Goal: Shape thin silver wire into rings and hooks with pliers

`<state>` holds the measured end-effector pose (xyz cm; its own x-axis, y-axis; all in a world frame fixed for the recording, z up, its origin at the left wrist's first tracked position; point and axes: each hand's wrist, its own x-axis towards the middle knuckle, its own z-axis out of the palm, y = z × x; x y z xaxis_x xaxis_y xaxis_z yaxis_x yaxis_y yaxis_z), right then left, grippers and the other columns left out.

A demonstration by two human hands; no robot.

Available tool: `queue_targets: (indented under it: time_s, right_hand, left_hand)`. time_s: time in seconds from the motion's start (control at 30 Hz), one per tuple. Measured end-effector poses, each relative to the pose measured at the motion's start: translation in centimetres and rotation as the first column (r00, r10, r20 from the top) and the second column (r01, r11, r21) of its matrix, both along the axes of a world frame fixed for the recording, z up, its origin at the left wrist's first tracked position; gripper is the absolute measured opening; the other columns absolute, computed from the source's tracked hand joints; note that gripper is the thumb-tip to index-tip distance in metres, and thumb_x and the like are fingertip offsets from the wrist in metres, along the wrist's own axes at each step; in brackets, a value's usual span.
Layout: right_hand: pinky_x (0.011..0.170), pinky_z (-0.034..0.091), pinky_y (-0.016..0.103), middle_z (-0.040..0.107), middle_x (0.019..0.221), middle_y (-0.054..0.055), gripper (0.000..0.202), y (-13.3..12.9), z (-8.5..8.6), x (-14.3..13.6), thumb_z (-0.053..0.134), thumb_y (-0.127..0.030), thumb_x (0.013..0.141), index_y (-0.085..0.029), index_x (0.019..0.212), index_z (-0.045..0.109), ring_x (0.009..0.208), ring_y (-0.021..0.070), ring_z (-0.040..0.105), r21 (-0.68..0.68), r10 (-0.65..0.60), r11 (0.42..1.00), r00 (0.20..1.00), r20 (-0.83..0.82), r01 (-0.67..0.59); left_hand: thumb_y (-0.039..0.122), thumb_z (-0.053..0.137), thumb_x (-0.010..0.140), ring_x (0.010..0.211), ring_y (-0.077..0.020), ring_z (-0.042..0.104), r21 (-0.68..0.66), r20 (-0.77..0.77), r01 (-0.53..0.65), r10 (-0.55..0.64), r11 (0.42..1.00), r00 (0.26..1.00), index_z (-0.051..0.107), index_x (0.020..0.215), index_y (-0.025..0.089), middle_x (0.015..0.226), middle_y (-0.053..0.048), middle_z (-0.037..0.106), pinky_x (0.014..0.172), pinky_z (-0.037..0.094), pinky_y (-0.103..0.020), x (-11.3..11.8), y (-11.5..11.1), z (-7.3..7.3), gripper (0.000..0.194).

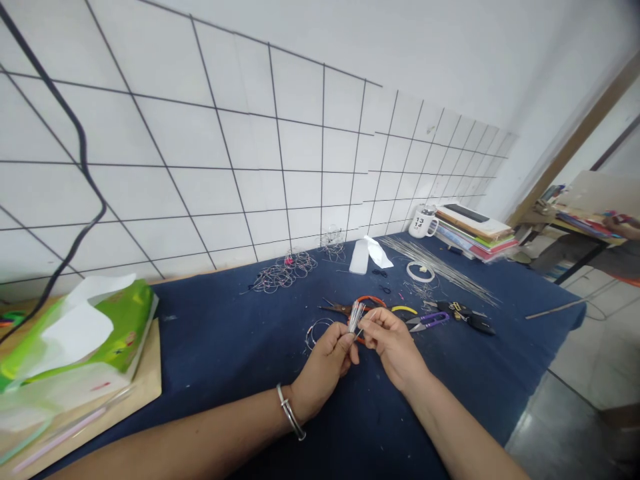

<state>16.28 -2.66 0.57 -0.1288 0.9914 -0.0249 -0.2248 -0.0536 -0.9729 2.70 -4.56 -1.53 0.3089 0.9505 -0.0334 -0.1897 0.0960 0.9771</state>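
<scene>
- Head view: pinching a bundle of thin wires [357, 317] between thumb and fingers of the left hand [320, 365], ends fanning out above the thumb.
- Closing thumb and fingertips of the right hand [394, 341] together at the bundle's right side; too small to tell whether on a strand.
- Held between both hands, over dark blue cloth [215, 353].
- Just beyond: orange-handled scissors [345, 309], partly hidden.
- Right of the right hand: purple-handled snips [436, 320].
</scene>
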Motion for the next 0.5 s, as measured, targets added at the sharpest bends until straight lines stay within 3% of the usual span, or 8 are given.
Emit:
queue_targets:
  time_s: [0.13,0.5]
  right_hand:
    - [0.05,0.029,0.02,0.047,0.062,-0.004,0.017,-0.03,0.01,-0.14,0.062,-0.031,0.072,-0.018,0.079,0.053,0.05,0.0054,0.037,-0.023,0.013,1.0,0.996,-0.087,-0.016]
    - [0.047,0.028,0.02,0.046,0.053,-0.005,0.024,-0.05,-0.05,-0.25,0.059,-0.038,0.074,-0.016,0.07,0.05,0.045,0.0051,0.037,0.025,-0.043,0.999,0.992,0.123,0.04]
  left_hand:
    - [0.035,0.036,0.086,0.043,-0.0046,0.024,-0.001,0.006,0.013,-0.013,1.0,1.0,0.042,0.074,0.016,0.056,0.005,0.039,0.041,0.018,-0.018,0.04,-0.09,0.28,0.023]
    - [0.038,0.036,0.087,0.045,-0.0045,0.026,0.021,0.0,0.027,-0.027,0.999,1.0,0.043,0.074,0.016,0.059,0.004,0.042,0.043,0.02,-0.018,0.02,-0.13,-0.01,0.027]
